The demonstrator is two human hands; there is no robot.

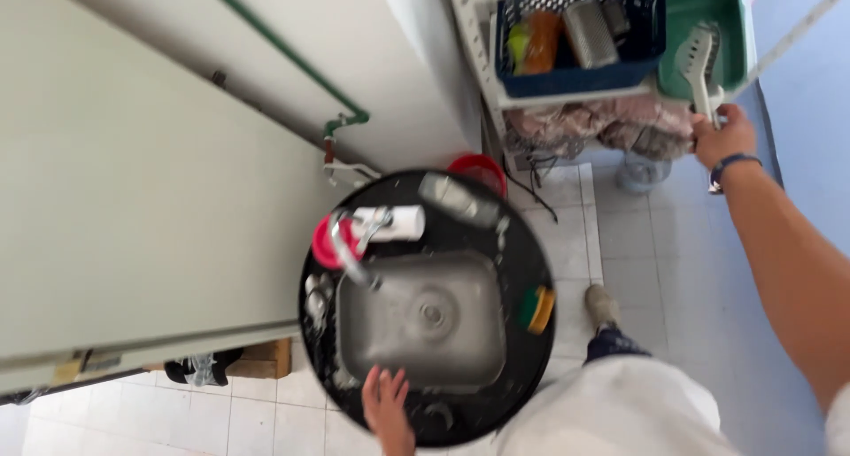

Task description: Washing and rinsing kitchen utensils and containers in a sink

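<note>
Head camera showed the right hand (722, 137) clamped on a pale brush (697, 62) at the shelf's (482, 66) right end; the left hand (387, 401), fingers apart, rested on the sink's (425, 319) near edge.

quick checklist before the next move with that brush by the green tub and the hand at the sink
1. Right hand grips the handle of the white brush: ok.
2. Brush head sits over the green tub on the shelf, not snagged, as far as the view shows: ok.
3. Left hand rests at the near rim of the steel sink, holding nothing: ok.
4. Sink basin holds no dishes: ok.
5. Water running from the tap: cannot tell, the picture is blurred.
6. Yellow and green sponge lies on the black counter right of the basin: ok.
</note>
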